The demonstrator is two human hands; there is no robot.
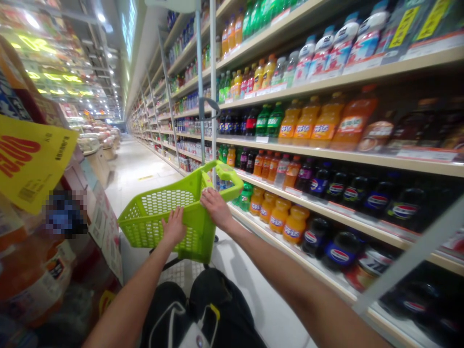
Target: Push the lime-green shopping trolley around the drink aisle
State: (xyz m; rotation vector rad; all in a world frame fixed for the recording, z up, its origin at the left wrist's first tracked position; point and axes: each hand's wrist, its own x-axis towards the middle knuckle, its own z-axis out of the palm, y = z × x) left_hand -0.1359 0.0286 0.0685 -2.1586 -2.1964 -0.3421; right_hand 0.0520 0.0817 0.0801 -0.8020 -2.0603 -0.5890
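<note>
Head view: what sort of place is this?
Most likely a supermarket drinks aisle: long shelves stacked with soft-drink bottles, a green shopping basket held by the left hand and right hand, and a yellow sign on the left.

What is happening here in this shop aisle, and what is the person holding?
A person stands in a supermarket aisle with both hands on a green basket. The left hand grips the near rim, and the right hand holds the handle. The basket looks empty. Shelves full of bottled soft drinks run along the person's right side, and a yellow sign hangs on the left.
</note>
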